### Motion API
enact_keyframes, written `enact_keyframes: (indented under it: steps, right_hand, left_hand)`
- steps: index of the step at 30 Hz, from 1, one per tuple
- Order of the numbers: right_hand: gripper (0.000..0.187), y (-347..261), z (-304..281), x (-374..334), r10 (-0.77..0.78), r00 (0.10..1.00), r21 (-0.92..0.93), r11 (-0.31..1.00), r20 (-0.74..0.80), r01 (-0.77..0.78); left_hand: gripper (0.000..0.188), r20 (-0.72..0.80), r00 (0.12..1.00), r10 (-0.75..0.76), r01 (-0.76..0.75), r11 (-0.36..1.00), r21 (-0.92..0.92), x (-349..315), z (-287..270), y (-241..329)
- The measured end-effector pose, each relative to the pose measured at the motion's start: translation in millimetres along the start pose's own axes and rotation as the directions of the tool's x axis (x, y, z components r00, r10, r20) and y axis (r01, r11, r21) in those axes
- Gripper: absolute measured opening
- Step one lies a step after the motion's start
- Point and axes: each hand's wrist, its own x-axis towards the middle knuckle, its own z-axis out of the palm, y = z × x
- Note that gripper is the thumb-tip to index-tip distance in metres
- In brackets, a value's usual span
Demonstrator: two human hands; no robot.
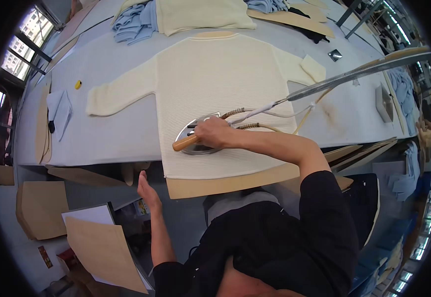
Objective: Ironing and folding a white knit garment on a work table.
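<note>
Directly beneath the fingers of the right hand (214, 132), wrapped tightly around a wooden handle (185, 143), a metal-plated iron (184, 131), flat on the lower body of a cream ribbed sweater (215, 81). Just right of those fingers, spring-sleeved hoses (248, 126); farther right and beyond, a slanting metal conduit (359, 74). Well past the gripping fingers, the sweater's neckline; out to their left, one sleeve laid long, and to their right, the other sleeve, folded at its end. Nearer the person's body than the grasp, the hem, with a tan board (235, 185) showing past it, jutting over the front edge of a pale-covered table (116, 141). Low and left of the right fingers, off the table's front edge, the left hand (149, 192), fingers extended, free of any grip. Below these straight fingers, a large cardboard sheet (99, 250); up and left of them, a small yellow object (78, 84) and a pale blue cloth (62, 111). Farthest beyond both hands' fingers, light blue knits (136, 24) beside another cream garment (203, 15).
</note>
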Motion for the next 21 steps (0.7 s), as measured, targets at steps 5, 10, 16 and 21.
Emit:
enact_keyframes:
  steps: [5, 10, 16, 21]
  right_hand:
    - [0.031, 87, -34, -36, 0.466, 0.877, -0.069, 0.877, -0.119, -0.476]
    - [0.032, 180, -43, -150, 0.849, 0.499, 0.105, 0.520, -0.175, -0.847]
    - [0.040, 274, -18, -306, 0.946, 0.267, 0.023, 0.276, -0.186, -0.961]
    - [0.039, 276, -9, -350, 0.947, 0.201, 0.071, 0.226, -0.252, -0.972]
  left_hand:
    - [0.059, 0.313, 0.930, -0.192, 0.256, 0.950, -0.178, 23, 4, 7]
    - [0.056, 0.509, 0.799, -0.321, 0.495, 0.831, -0.254, 24, 16, -3]
    - [0.044, 0.278, 0.960, 0.025, -0.074, 0.983, 0.167, 26, 35, 12]
    - [0.045, 0.556, 0.662, 0.502, -0.740, 0.555, 0.380, 12, 146, 56]
